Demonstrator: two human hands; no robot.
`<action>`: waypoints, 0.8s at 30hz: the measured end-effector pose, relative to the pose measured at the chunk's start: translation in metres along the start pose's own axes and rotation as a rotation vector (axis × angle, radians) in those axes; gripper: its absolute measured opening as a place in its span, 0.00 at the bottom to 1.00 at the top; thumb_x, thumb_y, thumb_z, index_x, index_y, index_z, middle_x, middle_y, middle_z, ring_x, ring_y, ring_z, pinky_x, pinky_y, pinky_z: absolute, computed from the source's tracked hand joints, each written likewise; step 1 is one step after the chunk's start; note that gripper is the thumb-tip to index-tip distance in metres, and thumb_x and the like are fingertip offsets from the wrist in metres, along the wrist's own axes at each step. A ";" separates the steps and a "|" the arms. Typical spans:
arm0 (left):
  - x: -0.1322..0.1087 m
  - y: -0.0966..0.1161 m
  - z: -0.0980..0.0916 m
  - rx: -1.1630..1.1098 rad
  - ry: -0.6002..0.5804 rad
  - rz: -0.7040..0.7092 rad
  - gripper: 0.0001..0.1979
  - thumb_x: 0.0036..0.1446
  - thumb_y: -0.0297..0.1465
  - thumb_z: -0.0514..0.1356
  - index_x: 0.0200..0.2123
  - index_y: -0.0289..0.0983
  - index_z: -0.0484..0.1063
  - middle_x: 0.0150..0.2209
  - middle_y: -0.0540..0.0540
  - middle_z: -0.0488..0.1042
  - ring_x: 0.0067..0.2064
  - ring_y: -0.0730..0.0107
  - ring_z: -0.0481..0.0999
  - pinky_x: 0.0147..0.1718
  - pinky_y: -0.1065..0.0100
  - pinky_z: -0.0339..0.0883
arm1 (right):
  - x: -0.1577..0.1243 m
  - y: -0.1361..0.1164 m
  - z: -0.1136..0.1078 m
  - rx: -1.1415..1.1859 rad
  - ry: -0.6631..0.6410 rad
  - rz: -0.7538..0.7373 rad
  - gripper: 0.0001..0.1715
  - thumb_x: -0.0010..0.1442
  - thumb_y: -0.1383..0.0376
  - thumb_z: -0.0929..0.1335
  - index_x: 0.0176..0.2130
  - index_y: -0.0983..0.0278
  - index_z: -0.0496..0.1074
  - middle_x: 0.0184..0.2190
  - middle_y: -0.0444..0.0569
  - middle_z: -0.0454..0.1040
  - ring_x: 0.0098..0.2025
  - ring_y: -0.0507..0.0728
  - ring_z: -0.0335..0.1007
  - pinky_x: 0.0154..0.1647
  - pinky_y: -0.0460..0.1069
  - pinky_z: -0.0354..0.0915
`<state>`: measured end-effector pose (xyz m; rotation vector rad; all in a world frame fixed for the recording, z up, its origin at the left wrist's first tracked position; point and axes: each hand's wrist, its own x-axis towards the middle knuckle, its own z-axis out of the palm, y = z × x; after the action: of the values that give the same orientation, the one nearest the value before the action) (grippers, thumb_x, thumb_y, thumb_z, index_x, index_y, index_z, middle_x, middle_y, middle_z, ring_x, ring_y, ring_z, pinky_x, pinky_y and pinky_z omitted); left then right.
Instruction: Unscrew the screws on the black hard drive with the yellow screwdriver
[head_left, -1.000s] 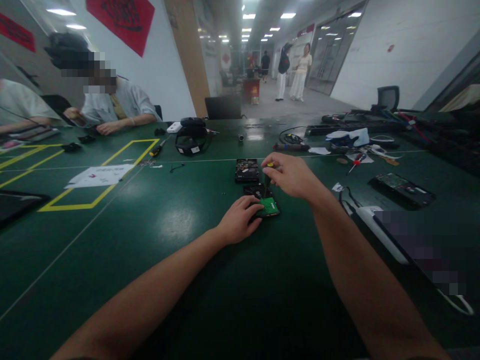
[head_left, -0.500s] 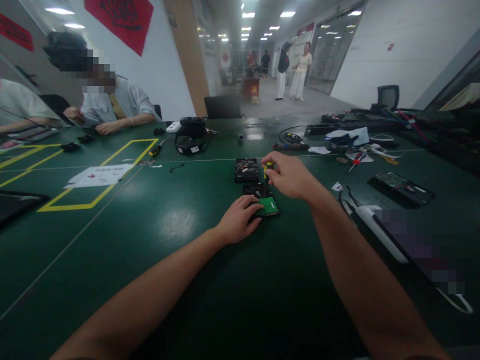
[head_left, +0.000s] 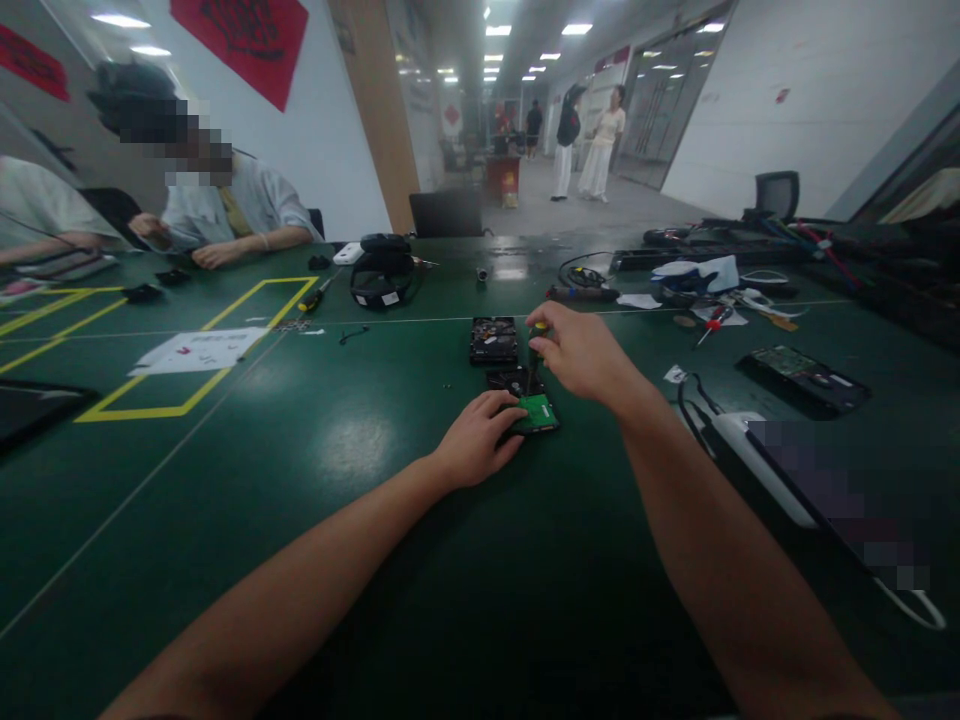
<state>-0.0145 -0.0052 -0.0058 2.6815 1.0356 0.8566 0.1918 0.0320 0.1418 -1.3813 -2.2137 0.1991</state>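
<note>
A hard drive (head_left: 538, 410) with a green circuit board facing up lies on the table in front of me. My left hand (head_left: 484, 438) grips its left side, fingers over the board and thumb by the near edge. Pinched at the handle by my right hand (head_left: 574, 345) is a black and yellow screwdriver (head_left: 535, 345). It stands upright, its shaft pointing down at the drive; the exact spot under the tip is too small to make out. Just beyond lies a second hard drive (head_left: 494, 341), and tiny screws (head_left: 447, 386) rest to the left.
To the right are another hard drive (head_left: 806, 378), a tablet-like device (head_left: 817, 490) with a cable, and a red screwdriver (head_left: 714, 324). A head strap device (head_left: 382, 275), another screwdriver (head_left: 315, 296) and a paper sheet (head_left: 199, 350) lie left. A co-worker (head_left: 225, 205) sits far left.
The screwdriver handle has turned a little in my right fingers, with less of its yellow showing. My left hand and the drive have stayed put.
</note>
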 end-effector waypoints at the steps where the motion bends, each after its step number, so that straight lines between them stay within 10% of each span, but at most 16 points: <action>1: 0.000 0.000 0.000 0.004 -0.003 -0.001 0.21 0.66 0.32 0.64 0.61 0.40 0.71 0.61 0.36 0.70 0.65 0.46 0.70 0.64 0.40 0.69 | 0.000 -0.001 0.000 0.006 -0.009 -0.001 0.16 0.66 0.68 0.68 0.53 0.63 0.76 0.44 0.55 0.83 0.44 0.63 0.77 0.48 0.55 0.66; 24: 0.000 0.001 0.000 0.002 -0.004 0.007 0.21 0.66 0.32 0.64 0.61 0.40 0.71 0.61 0.36 0.70 0.64 0.46 0.70 0.64 0.40 0.70 | -0.001 -0.002 0.003 -0.069 0.035 0.107 0.18 0.67 0.64 0.71 0.55 0.66 0.72 0.46 0.61 0.82 0.46 0.67 0.78 0.48 0.58 0.67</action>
<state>-0.0141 -0.0057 -0.0051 2.6885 1.0278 0.8509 0.1893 0.0308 0.1394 -1.5301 -2.1379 0.1364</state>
